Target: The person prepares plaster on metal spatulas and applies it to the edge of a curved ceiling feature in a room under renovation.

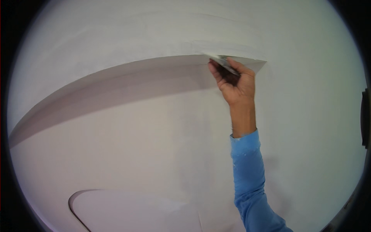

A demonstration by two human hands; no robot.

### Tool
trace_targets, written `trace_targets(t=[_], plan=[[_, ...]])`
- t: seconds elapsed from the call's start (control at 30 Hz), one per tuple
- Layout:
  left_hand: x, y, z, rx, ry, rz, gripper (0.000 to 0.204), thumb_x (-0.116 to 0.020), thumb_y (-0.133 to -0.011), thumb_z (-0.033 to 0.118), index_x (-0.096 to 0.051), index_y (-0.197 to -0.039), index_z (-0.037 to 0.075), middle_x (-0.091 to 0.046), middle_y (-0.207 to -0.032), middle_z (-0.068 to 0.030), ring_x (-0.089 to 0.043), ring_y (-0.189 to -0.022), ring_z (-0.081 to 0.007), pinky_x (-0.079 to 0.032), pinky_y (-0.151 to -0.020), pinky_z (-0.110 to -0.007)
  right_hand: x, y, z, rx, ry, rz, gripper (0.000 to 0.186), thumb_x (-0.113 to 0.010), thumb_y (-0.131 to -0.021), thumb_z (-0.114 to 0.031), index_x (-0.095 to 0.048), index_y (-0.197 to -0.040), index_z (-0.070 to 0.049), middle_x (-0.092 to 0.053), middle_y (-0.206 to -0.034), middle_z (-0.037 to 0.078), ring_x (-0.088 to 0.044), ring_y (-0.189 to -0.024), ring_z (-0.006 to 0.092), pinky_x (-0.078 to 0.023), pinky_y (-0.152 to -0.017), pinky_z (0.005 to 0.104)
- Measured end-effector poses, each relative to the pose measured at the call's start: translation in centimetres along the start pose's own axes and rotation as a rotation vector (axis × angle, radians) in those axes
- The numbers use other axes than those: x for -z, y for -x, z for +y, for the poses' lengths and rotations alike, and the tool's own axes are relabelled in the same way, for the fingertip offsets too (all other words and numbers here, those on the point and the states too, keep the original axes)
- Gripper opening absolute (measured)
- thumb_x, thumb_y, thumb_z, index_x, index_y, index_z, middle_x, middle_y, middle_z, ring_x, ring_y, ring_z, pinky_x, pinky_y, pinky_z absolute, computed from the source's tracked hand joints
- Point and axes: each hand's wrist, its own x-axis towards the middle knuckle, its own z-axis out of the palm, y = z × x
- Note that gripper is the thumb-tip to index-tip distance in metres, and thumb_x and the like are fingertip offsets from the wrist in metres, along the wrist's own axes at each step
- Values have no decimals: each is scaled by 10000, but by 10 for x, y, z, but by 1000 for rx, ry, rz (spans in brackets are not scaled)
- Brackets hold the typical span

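My right hand [236,83] is raised toward the upper middle, palm facing me, at the end of a blue sleeve [247,166] with pale specks on it. Its fingers and thumb close round a thin, flat grey putty scraper [226,65]. The scraper tilts up to the left, and its far edge meets or nearly meets the lower edge of a white overhanging ledge [154,42]; motion blur hides which. Faint smears mark the ledge's face near the scraper. My left hand is out of the picture.
Under the ledge runs a shaded underside [127,67], ending in a corner at the right. A pale wall [147,131] stands below it. A rounded panel outline [79,193] shows at lower left, and a dark object [365,118] at the right rim.
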Motion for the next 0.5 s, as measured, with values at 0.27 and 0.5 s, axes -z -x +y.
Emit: trace_targets(t=[0.27, 0.5], plan=[[-3, -9, -2, 11, -23, -36, 407, -529, -968, 320, -554, -1216, -2, -613, -930, -63, -561, -797, -155, -482, -706, -308, 69, 11, 4, 91, 132, 84, 290, -586, -745, 3, -526, -1026, 41, -552, -1026, 147, -584, -948, 278, -539, -840, 475], [10, -2, -28, -23, -41, -17, 403, -527, -969, 325, -560, -1207, 2, -610, -901, -55, -552, -766, -145, -478, -683, -301, 88, 1, 42, -43, 142, 101, 249, -598, -760, 24, -548, -1004, 13, -579, -990, 119, -600, -919, 257, -537, -833, 412]])
